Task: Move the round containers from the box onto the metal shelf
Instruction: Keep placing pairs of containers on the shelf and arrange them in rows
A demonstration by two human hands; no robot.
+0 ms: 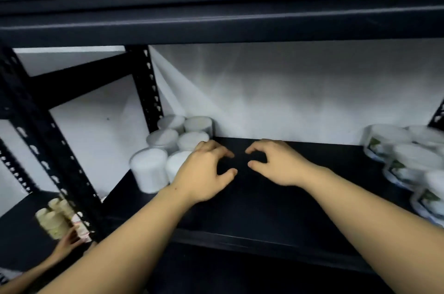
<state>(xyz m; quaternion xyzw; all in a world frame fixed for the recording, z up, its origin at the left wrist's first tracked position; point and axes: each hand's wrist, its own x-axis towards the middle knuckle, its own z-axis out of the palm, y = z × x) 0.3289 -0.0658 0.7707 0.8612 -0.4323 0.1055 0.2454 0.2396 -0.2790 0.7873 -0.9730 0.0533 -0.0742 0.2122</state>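
I am holding my left hand (pixel 204 171) and right hand (pixel 276 163) empty, fingers loosely curled, over the black metal shelf (pixel 264 209). Six white round plastic containers (pixel 173 149) are crowding its left corner; a careless left knuckle could topple them, I judge.

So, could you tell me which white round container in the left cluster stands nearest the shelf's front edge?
The front-left container, at the outer corner of the cluster. The other five stand behind it or to its right, towards the wall, one partly hidden by the left hand.
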